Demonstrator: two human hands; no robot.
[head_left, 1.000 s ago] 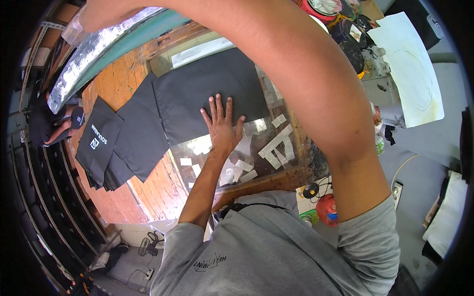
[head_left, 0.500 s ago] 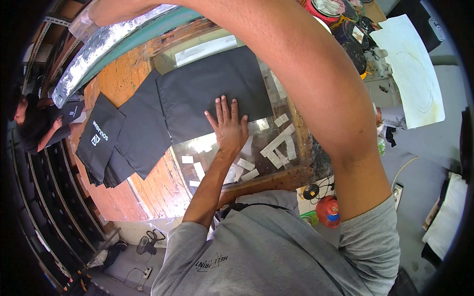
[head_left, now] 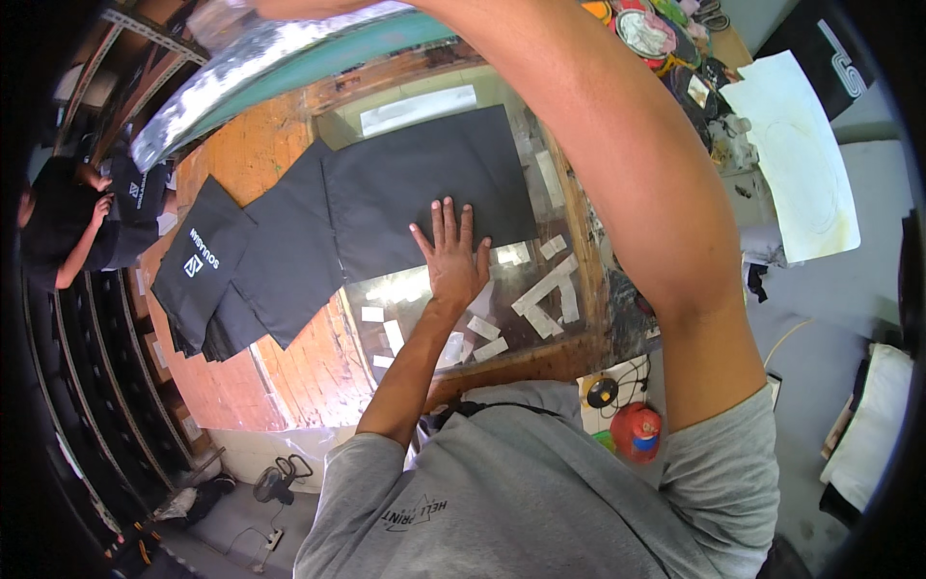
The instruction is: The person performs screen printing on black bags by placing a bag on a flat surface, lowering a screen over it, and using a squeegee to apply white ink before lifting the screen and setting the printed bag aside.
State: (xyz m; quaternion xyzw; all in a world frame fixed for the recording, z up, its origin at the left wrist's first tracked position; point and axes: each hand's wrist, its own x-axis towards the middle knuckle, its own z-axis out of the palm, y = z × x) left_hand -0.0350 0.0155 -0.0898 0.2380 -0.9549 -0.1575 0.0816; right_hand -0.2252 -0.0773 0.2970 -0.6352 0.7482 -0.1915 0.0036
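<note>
My left hand (head_left: pixel 456 265) lies flat with fingers spread on the near edge of a plain black fabric piece (head_left: pixel 424 179). That piece rests on a glass-like panel (head_left: pixel 405 333) set in a wooden frame. At the upper left, my right hand (head_left: pixel 220 24) is blurred and partly cut off by the picture's edge. It grips the edge of a raised, tilted screen frame (head_left: pixel 260 82) with a silvery side and a teal underside. Left of the plain piece, more black pieces (head_left: pixel 289 251) overlap in a fanned pile; the outermost (head_left: pixel 201 256) bears a white print.
Strips of pale tape (head_left: pixel 545 294) are stuck on the panel. A co-worker (head_left: pixel 72 217) handles a black printed piece at the left, beside dark racks (head_left: pixel 77 386). Cluttered tubs (head_left: pixel 646 29) and a white sheet (head_left: pixel 801 154) stand at right. A red container (head_left: pixel 637 431) is below.
My right hand and the screen frame's left end have shifted slightly right and up in the picture. My left hand stays flat on the black fabric piece. The co-worker's arms have moved.
</note>
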